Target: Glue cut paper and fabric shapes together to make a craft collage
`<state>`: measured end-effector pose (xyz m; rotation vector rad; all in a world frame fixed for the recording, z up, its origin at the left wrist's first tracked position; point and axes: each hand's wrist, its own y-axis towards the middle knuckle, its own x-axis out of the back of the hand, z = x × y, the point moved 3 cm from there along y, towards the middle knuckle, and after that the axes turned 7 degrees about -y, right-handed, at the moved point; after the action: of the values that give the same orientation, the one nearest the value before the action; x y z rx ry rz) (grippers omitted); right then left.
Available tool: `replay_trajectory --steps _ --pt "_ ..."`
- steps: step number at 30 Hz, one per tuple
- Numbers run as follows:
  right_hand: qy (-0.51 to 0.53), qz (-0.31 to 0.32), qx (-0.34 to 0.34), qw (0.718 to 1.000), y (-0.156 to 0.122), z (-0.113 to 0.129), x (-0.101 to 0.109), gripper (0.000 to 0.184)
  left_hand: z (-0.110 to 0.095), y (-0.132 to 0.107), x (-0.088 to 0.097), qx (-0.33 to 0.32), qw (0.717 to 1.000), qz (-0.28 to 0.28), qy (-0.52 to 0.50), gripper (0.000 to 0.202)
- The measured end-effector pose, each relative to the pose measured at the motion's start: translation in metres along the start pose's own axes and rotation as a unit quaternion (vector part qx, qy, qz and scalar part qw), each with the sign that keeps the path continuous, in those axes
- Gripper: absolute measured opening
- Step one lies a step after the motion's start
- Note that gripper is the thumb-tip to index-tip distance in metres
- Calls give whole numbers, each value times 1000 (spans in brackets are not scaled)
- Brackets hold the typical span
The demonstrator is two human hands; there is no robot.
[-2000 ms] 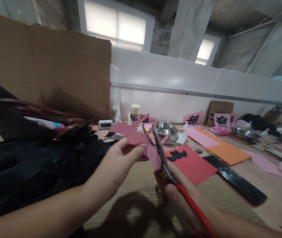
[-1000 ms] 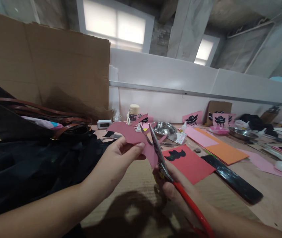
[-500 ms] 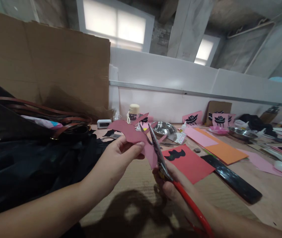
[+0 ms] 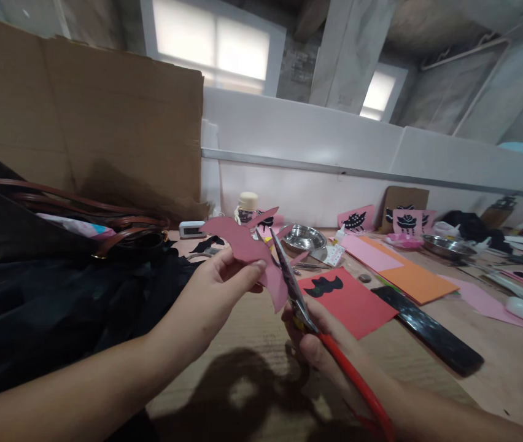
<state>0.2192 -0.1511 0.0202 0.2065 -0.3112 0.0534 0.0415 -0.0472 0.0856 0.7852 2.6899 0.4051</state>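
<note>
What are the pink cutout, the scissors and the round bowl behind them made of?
The pink cutout looks like thin matte card or craft paper: it is flat and unbent in the grip of the left hand. The scissors have shiny grey blades, probably steel, and a glossy red handle, likely plastic. The bowl seems to be stainless steel, judging by its bright reflections.

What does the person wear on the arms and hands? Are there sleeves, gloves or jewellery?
Nothing is worn that the picture shows. The left hand and right hand have no gloves, and no ring shows on the fingers in view. The left arm and right arm are bare to the picture's edge: no sleeve, watch or bracelet is visible, though the right wrist is partly hidden.
</note>
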Motion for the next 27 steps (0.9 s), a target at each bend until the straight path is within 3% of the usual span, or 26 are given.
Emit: replay_trajectory --steps 27 --pt "-9 14 4 1000 5 11 -1 52 -1 3 2 31 999 -10 5 31"
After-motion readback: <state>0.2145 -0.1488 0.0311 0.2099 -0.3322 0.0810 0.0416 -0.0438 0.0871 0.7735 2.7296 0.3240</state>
